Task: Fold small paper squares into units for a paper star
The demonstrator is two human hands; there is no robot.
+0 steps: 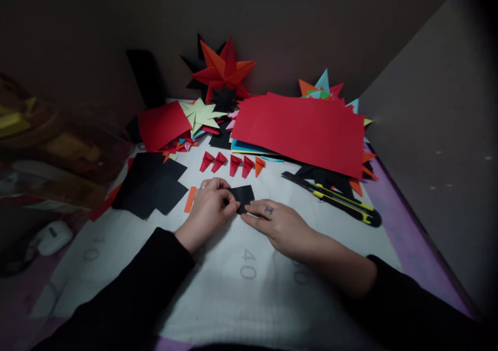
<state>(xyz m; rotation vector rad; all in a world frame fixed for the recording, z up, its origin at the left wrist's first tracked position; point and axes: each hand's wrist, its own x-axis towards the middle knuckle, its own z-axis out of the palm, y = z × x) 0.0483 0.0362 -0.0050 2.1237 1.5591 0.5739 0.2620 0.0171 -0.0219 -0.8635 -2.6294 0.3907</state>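
A small black square of paper (245, 195) lies on the white mat between my hands. My left hand (213, 200) pinches its left side, thumb against curled fingers. At the paper's lower right edge, the fingertips and thumb of my right hand (278, 224) grip it near the mat. Just behind the paper stands a row of small folded red paper pieces (235, 165), with one folded orange piece (260, 166) at its right end. An orange paper strip (190, 199) sits beside my left hand.
Black paper sheets (143, 185) lie to the left. A yellow-and-black utility knife (342, 203), blade out, rests at right. Behind are stacked red sheets (299, 133), a pale green paper star (202, 115) and a red-orange paper star (225, 70) near the wall. A white earphone case (54, 238) is far left.
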